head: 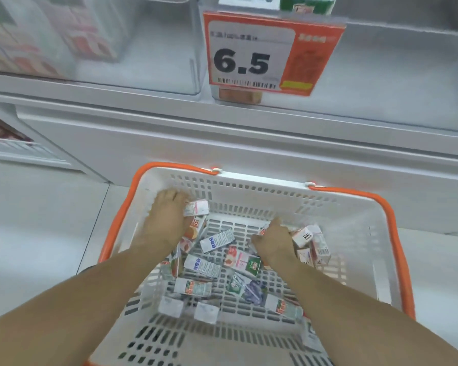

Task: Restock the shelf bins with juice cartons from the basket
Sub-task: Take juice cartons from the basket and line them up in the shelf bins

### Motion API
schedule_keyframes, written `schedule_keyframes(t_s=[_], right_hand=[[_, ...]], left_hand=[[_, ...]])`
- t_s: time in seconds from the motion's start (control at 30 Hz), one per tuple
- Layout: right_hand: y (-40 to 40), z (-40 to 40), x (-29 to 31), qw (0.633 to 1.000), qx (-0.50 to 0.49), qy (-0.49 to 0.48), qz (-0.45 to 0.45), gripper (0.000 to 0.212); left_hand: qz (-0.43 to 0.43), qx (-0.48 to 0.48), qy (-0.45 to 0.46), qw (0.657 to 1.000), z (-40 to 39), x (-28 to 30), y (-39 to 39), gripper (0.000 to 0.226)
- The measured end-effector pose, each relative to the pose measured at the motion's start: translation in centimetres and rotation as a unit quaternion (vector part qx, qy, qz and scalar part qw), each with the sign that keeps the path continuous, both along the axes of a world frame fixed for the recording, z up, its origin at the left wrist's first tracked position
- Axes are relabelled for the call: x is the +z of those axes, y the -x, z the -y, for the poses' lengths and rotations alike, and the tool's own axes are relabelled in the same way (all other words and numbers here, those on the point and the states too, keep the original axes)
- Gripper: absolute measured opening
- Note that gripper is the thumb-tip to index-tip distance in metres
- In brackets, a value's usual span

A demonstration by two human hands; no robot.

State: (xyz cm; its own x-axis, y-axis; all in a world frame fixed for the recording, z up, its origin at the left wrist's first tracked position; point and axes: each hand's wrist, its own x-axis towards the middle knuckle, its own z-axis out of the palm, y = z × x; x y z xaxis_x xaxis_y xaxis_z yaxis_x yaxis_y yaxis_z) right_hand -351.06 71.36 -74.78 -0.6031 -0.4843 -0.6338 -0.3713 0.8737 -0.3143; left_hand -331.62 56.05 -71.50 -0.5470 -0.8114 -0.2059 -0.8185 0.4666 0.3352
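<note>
While both forearms reach down from the bottom corners of the frame, the person's hands work inside a white slotted basket (354, 217) with orange handles that fills the lower centre of the frame. At centre left, the left hand (167, 220) lies over a few cartons against the basket's far left wall, its fingers curled around a small white carton (196, 207) that sticks out to the right of the knuckles. Just right of centre, the right hand (273, 244) is bent down over another cluster, fingers curled onto a carton (306, 235) at its right side, though the exact grip is hidden by the back of the hand. More juice cartons (217, 241) lie scattered flat and tilted across the basket floor between and below the hands, well apart from the shelves. Above the basket, across the top of the frame, clear shelf bins (143, 54) sit on a white shelf, and an orange price tag (270, 54) reading 6.5 hangs at upper centre
</note>
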Motion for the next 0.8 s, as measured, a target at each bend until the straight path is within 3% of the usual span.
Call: schedule_keyframes(t_s=[0.13, 0.23, 0.37, 0.43, 0.5, 0.6, 0.7, 0.8], right_hand=[[-0.7, 0.3, -0.9, 0.998, -0.054, 0.020, 0.012, 0.071], [-0.9, 0.2, -0.5, 0.991, -0.123, 0.036, 0.042, 0.074], [-0.9, -0.4, 1.0, 0.979, -0.161, 0.062, 0.110, 0.081], [-0.8, -0.7, 1.9, 0.950, -0.227, 0.082, 0.198, 0.078], [-0.5, -1.2, 3.3, 0.897, -0.284, 0.122, 0.316, 0.063], [0.1, -2.3, 6.2, 0.846, -0.251, 0.166, 0.440, 0.032], [0.9, -3.3, 8.8, 0.813, -0.222, 0.210, 0.496, 0.037], [1.6, -3.8, 11.1, 0.805, -0.161, 0.243, 0.516, 0.051]], left_hand=[[0.016, -0.017, -0.021, 1.000, 0.1, 0.5, -0.1, 0.041], [-0.038, 0.079, -0.121, 0.989, -0.7, 1.8, 0.2, 0.031], [-0.160, 0.201, -0.328, 0.909, -2.5, 3.0, 0.4, 0.040], [-0.226, 0.240, -0.408, 0.851, -3.5, 3.7, 0.0, 0.037], [-0.281, 0.276, -0.485, 0.781, -4.6, 4.6, -0.2, 0.025], [-0.328, 0.274, -0.573, 0.699, -6.1, 6.5, -0.3, 0.025], [-0.332, 0.246, -0.612, 0.674, -6.5, 8.6, -0.4, 0.036], [-0.324, 0.217, -0.616, 0.684, -6.6, 11.4, -0.2, 0.058]])
